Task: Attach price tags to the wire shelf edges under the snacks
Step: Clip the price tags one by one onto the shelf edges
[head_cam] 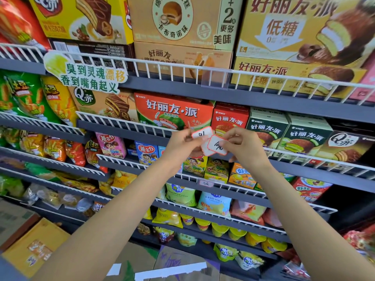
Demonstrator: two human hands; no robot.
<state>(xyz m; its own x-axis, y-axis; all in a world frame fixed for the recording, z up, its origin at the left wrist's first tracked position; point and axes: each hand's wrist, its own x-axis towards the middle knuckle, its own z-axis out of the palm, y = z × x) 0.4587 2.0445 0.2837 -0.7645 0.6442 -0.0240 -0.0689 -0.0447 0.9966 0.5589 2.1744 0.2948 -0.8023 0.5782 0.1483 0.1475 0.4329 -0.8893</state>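
Observation:
Both my hands are raised in front of the snack shelves, at the height of the second wire edge. My left hand point(182, 144) pinches a small stack of white price tags with red borders; the top tag point(202, 134) carries handwritten digits. My right hand point(242, 144) pinches another red-bordered tag point(218, 147), overlapping the stack. An empty clear tag holder point(215, 78) hangs on the top white wire shelf edge point(162, 64). One tag point(206, 183) sits on a lower wire edge beneath my hands.
Pie boxes point(174, 112) fill the upper shelves, chip bags point(30, 98) the left bays, cup snacks point(219, 230) the lower rows. A green promo sign point(87, 75) is clipped to the top rail. Cardboard boxes point(34, 246) stand on the floor at lower left.

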